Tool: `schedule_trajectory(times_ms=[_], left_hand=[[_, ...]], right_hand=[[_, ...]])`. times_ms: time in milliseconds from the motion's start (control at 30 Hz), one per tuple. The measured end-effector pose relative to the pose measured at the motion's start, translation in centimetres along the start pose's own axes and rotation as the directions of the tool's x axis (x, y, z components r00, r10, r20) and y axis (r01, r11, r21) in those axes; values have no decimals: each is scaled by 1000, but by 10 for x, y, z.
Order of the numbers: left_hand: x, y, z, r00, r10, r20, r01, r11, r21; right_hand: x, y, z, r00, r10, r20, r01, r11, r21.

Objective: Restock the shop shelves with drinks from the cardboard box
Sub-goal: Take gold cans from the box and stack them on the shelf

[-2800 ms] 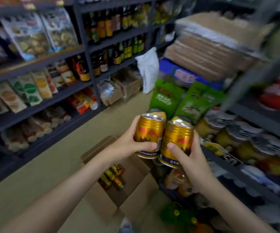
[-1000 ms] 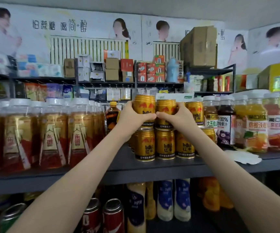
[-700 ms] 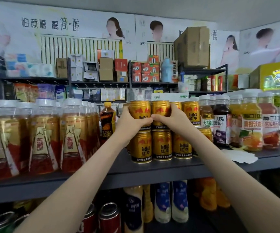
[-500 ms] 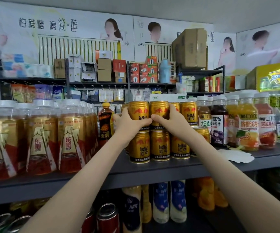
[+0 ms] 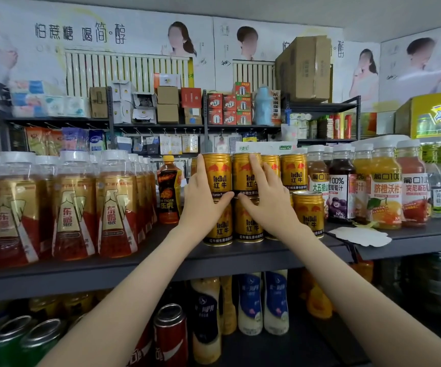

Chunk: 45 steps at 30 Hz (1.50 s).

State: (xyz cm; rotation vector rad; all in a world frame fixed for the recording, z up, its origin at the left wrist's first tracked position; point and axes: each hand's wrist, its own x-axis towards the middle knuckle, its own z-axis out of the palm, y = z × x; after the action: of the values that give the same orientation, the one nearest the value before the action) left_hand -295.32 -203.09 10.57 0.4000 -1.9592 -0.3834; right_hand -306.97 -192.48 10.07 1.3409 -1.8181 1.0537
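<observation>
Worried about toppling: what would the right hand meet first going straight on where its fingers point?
The upper gold can: straight fingers of the right hand touch its front. What stands behind it is hidden.

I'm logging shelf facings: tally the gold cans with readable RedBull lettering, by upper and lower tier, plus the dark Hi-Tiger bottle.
Upper-tier gold cans: 3
Lower-tier gold cans: 3
Hi-Tiger bottle: 1
Total: 7
Partly hidden cans without readable lettering are left out.
</observation>
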Motion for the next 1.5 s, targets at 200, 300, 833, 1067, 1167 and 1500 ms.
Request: schedule_trajectory(times_ms=[200,300,833,1067,1167,1500], left_hand=[[-16,7,1,999,25,-23,-23,994,111],[-32,7,-9,996,43,-74,-28,981,190],[-254,-99,-255,980,-62,-187,140,886,443],[-421,-182,-422,861,-436,-262,504,663,554],[-498,-207,-478,746,-593,-303,637,505,582],[-675,-287,-574,214,-866,-453,863,-49,502]], right_hand=[[-22,-6,4,998,-41,-49,40,999,-26],[-32,-17,11,992,-46,-120,60,992,111],[-166,-273,118,924,-382,25,300,763,573],[-275,-470,216,808,-515,286,124,623,772],[-333,-537,257,697,-590,407,45,603,797],[-483,-662,402,196,-694,693,-69,695,716]])
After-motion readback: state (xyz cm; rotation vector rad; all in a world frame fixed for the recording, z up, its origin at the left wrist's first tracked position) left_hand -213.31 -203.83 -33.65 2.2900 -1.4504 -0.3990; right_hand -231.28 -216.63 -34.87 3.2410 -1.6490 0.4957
